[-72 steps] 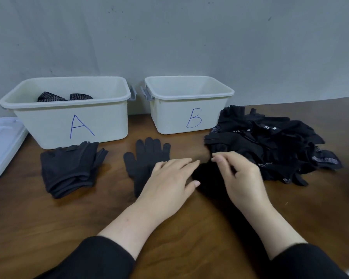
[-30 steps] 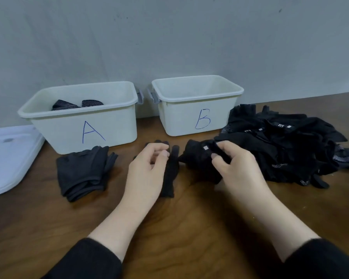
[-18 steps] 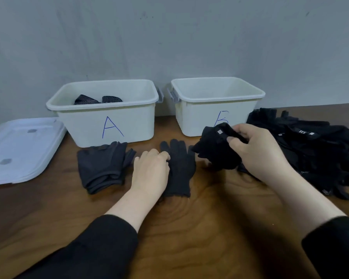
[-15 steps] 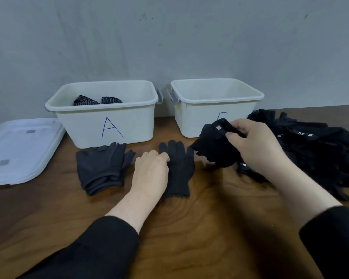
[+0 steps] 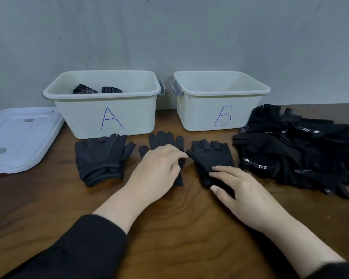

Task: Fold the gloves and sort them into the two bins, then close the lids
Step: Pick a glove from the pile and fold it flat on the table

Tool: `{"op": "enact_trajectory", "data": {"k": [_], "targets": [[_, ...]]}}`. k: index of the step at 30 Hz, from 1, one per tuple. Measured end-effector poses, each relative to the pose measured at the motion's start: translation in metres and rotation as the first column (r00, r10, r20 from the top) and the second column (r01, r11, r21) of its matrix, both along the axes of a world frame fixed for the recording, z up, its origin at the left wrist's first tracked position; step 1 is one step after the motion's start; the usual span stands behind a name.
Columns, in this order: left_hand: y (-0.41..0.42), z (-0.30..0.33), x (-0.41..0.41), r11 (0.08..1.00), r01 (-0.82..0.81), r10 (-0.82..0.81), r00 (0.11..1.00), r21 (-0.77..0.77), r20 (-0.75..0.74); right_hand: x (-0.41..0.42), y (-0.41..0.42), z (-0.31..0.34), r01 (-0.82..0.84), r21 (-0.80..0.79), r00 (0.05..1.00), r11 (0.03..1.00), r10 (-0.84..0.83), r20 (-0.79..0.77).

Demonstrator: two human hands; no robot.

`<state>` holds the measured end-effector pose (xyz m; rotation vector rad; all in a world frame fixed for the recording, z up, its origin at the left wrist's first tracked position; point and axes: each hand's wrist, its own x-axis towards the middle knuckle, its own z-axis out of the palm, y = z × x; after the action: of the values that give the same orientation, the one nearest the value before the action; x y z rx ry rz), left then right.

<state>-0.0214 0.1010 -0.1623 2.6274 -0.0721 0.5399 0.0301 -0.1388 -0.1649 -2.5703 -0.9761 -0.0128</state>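
A: Fingerless glove (image 5: pixel 211 158)?
B: Flat on table (image 5: pixel 179 228), before bin B (image 5: pixel 220 109). Right hand (image 5: pixel 244 192) presses its cuff, fingers straight.
A: Left hand (image 5: pixel 157 170)?
B: Relaxed on full-finger glove (image 5: pixel 163 139), fingertips touching the fingerless glove.

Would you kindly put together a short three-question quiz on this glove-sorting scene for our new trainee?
1. True or false: bin B already holds gloves.
2. Which lies directly in front of bin A? a) the white lid b) the folded glove stack c) the loose glove pile
3. Fill in: the right hand presses on a ______ glove.

Key:
1. False; nothing shows inside it, while bin A has dark gloves.
2. b
3. Fingerless; the left hand rests on the full-fingered glove beside it.
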Motion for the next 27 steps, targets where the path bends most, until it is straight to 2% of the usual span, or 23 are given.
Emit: {"op": "enact_trajectory", "data": {"k": [3,7,12,15,18,20,22,25,27], "targets": [[-0.013,-0.003,0.001,0.983,0.145,-0.134,0.986,0.113,-0.099,-0.002,0.003,0.000,0.019,0.030,0.999,0.999,-0.020,0.036],[-0.020,-0.009,0.004,0.974,0.121,-0.096,0.986,0.192,-0.137,0.002,0.004,-0.005,0.019,0.081,0.997,0.997,-0.025,0.069],[-0.010,0.006,-0.008,0.992,-0.044,0.038,0.998,0.121,0.051,0.000,0.028,0.006,-0.060,0.323,0.979,0.945,-0.006,0.203],[0.011,0.011,-0.025,0.981,-0.173,0.151,0.966,0.089,0.209,-0.010,0.061,0.009,-0.122,0.329,0.978,0.936,0.057,0.202],[0.047,0.012,-0.047,0.938,-0.327,0.290,0.923,0.115,0.254,-0.019,0.092,0.005,-0.167,0.272,0.977,0.948,0.122,0.176],[0.073,0.008,-0.061,0.908,-0.400,0.372,0.907,0.124,0.198,-0.022,0.108,0.003,-0.189,0.230,0.976,0.955,0.156,0.153],[0.092,0.003,-0.071,0.890,-0.431,0.424,0.902,0.150,0.078,-0.021,0.115,0.000,-0.204,0.166,0.976,0.965,0.186,0.116],[0.101,0.001,-0.076,0.895,-0.416,0.436,0.891,0.162,-0.125,-0.020,0.117,-0.007,-0.212,0.097,0.976,0.972,0.205,0.080],[0.101,0.000,-0.074,0.904,-0.394,0.419,0.894,0.163,-0.162,-0.021,0.115,-0.008,-0.204,0.106,0.977,0.973,0.197,0.080]]}}
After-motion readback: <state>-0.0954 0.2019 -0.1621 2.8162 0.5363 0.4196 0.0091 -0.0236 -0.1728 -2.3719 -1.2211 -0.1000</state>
